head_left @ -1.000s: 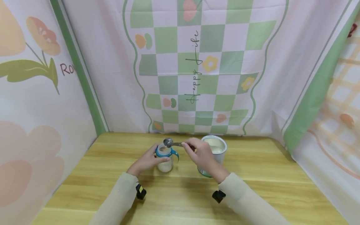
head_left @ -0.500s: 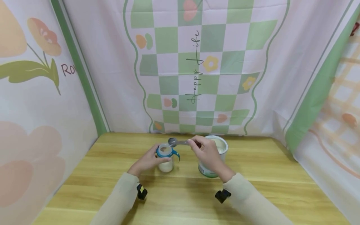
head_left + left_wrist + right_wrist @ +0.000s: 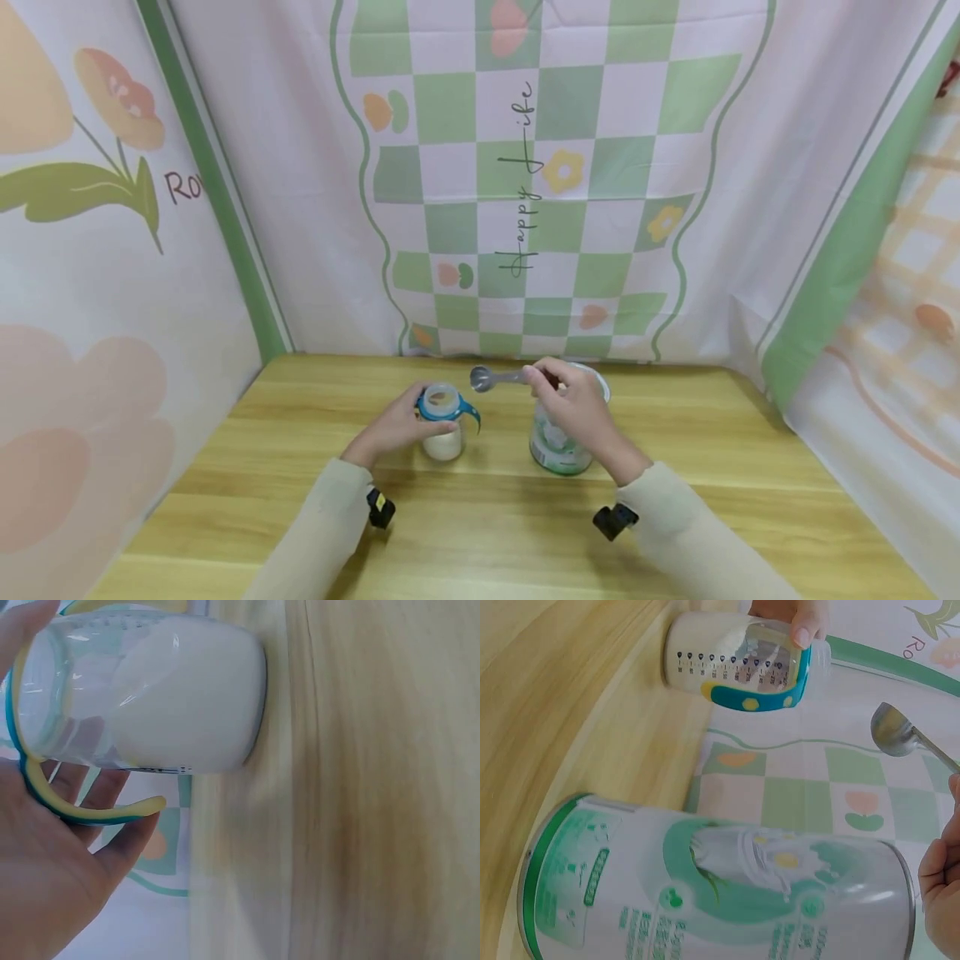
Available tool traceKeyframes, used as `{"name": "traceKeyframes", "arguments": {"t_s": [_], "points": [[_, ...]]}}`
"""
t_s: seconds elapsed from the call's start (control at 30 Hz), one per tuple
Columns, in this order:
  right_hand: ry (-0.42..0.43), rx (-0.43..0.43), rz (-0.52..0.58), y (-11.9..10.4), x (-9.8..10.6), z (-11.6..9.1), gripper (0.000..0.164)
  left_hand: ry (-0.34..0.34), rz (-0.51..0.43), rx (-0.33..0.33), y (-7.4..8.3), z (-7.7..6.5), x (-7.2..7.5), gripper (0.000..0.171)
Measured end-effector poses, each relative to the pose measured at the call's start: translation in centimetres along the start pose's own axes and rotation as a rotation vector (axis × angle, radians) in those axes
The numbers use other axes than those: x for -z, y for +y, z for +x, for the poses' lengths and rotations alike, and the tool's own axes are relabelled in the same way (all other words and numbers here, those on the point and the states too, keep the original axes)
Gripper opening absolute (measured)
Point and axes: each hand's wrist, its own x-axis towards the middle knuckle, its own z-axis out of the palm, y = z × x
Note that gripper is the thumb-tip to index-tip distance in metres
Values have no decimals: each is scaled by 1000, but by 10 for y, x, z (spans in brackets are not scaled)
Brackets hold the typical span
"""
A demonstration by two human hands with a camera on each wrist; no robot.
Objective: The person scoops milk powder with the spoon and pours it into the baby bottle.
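Observation:
My left hand (image 3: 397, 427) grips a baby bottle (image 3: 444, 446) by its neck, around the blue handle ring. The bottle stands upright on the table with its mouth uncovered. In the left wrist view, whitish contents fill much of the clear bottle (image 3: 187, 694). A metal measuring spoon (image 3: 483, 380) is pinched by its handle in my right hand (image 3: 576, 407). The spoon's round bowl hangs in the air, right of the bottle mouth and apart from it. Behind my right hand stands a milk powder can (image 3: 558, 450), whose opening is mostly hidden by that hand.
The wooden table (image 3: 480, 533) extends toward me and to both sides. A green-and-white checked curtain (image 3: 551, 225) hangs along its back edge. More printed cloth closes in the left and right sides.
The measuring spoon has moved right, from over the bottle mouth toward the can, along with my right hand. My left hand and the bottle stay nearly still.

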Motion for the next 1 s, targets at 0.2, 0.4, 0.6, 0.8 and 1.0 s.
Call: {"name": "traceKeyframes", "arguments": {"t_s": [0.2, 0.4, 0.6, 0.8, 1.0], "points": [[32, 34, -35, 2, 8, -1, 19, 9, 19, -27, 1, 2, -1, 78], [56, 37, -72, 7, 16, -2, 21, 26, 40, -43, 6, 4, 0, 80], [74, 50, -84, 11, 25, -3, 19, 39, 89, -78, 16, 8, 0, 78], [93, 40, -109, 12, 34, -4, 18, 35, 117, -163, 17, 16, -3, 77], [101, 22, -143, 16, 44, -6, 18, 35, 163, -223, 24, 23, -8, 73]]}}
